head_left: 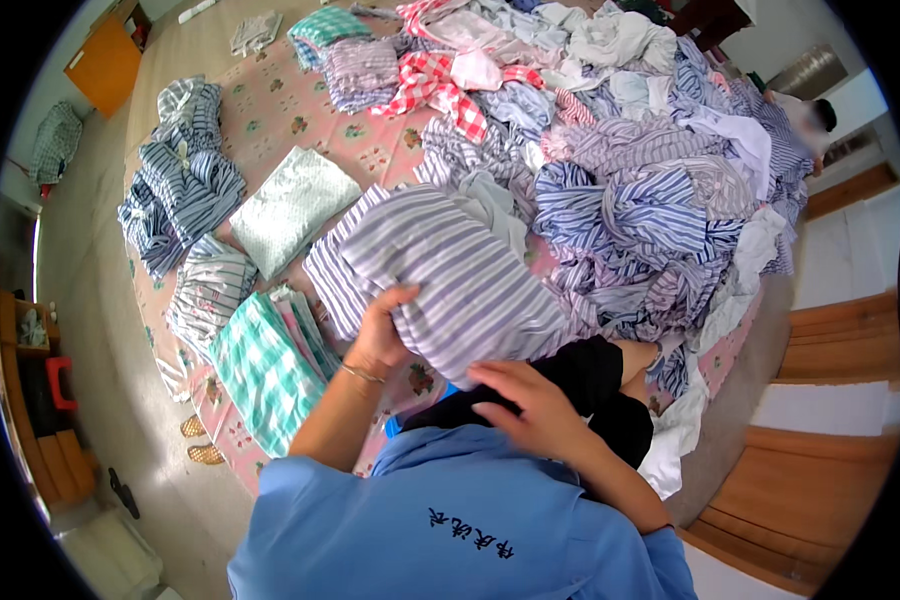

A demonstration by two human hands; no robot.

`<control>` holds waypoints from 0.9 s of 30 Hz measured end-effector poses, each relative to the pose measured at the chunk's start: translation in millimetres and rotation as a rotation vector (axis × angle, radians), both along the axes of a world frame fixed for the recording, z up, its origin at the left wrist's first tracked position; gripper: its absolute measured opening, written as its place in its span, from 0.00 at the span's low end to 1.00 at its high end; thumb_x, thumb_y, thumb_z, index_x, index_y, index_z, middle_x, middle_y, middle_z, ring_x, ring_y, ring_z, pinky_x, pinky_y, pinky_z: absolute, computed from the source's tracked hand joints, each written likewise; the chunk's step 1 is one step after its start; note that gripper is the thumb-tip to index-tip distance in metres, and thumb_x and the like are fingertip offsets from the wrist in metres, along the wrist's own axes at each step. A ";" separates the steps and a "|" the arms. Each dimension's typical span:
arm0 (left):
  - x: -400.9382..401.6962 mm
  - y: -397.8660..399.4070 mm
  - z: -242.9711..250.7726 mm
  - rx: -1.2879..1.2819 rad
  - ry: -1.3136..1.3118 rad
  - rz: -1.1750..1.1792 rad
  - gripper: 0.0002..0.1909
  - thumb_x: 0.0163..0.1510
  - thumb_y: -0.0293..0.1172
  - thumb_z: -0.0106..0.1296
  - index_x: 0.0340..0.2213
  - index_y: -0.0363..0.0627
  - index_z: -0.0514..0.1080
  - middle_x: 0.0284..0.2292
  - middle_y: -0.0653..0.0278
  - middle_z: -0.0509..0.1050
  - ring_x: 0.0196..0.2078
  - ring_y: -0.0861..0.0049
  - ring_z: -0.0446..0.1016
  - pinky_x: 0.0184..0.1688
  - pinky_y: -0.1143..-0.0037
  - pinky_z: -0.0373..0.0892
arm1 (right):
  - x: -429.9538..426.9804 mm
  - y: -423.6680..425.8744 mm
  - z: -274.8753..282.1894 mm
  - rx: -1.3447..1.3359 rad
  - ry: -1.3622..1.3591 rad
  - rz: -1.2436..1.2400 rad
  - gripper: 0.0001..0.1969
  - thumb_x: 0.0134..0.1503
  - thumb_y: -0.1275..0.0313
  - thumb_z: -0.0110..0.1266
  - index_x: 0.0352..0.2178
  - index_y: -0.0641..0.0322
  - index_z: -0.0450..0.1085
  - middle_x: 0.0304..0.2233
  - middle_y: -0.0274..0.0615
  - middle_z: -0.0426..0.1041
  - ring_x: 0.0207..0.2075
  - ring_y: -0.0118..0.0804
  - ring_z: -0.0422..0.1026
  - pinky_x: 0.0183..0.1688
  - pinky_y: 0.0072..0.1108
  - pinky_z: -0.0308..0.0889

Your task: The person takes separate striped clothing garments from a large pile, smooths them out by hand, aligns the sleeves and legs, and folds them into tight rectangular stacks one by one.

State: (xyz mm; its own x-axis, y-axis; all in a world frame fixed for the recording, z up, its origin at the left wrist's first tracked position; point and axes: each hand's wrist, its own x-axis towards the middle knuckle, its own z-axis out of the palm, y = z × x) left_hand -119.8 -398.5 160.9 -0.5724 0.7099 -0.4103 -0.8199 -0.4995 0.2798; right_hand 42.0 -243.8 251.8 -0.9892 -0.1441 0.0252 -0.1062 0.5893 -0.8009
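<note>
A folded purple-and-white striped fabric piece (450,277) spans the space in front of my body. My left hand (386,330) grips its left edge, thumb on top and the other fingers hidden underneath. At its lower corner, the fingertips of my right hand (525,405) meet or nearly meet the fabric; those fingers are apart and hold nothing. Partly covered by the folded piece is another striped cloth (334,277). To the left lie a white folded cloth (292,210) and a green-and-white checked folded cloth (266,367).
Loose striped garments (630,202) are heaped at the right, with red checked cloth (435,82) farther back. Tied striped bundles (187,180) line the left edge of the pink floral sheet (300,112). Another person (802,127) is at the far right. Sandals (204,454) rest on the floor.
</note>
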 end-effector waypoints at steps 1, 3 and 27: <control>-12.1 -13.0 -6.4 -0.068 0.022 -0.036 0.25 0.44 0.30 0.50 0.46 0.33 0.64 0.42 0.52 0.71 0.43 0.62 0.71 0.51 0.65 0.64 | 12.4 10.0 -7.2 -0.027 -0.046 -0.073 0.21 0.49 0.74 0.55 0.46 0.62 0.65 0.44 0.46 0.67 0.46 0.43 0.67 0.47 0.26 0.63; -43.4 -46.0 -18.9 -0.218 0.115 -0.100 0.19 0.42 0.28 0.50 0.39 0.33 0.69 0.37 0.54 0.74 0.40 0.66 0.72 0.48 0.68 0.66 | 37.9 27.2 -18.9 -0.094 -0.174 -0.236 0.20 0.50 0.74 0.55 0.46 0.62 0.66 0.41 0.45 0.70 0.41 0.39 0.70 0.43 0.24 0.66; -97.5 -5.7 -191.2 -1.772 1.674 -0.163 0.42 0.44 0.58 0.53 0.55 0.48 0.55 0.58 0.49 0.49 0.62 0.56 0.44 0.58 0.47 0.36 | 152.1 34.5 -85.4 -0.088 -0.464 -0.802 0.17 0.50 0.77 0.53 0.43 0.64 0.68 0.35 0.46 0.73 0.36 0.37 0.73 0.41 0.21 0.66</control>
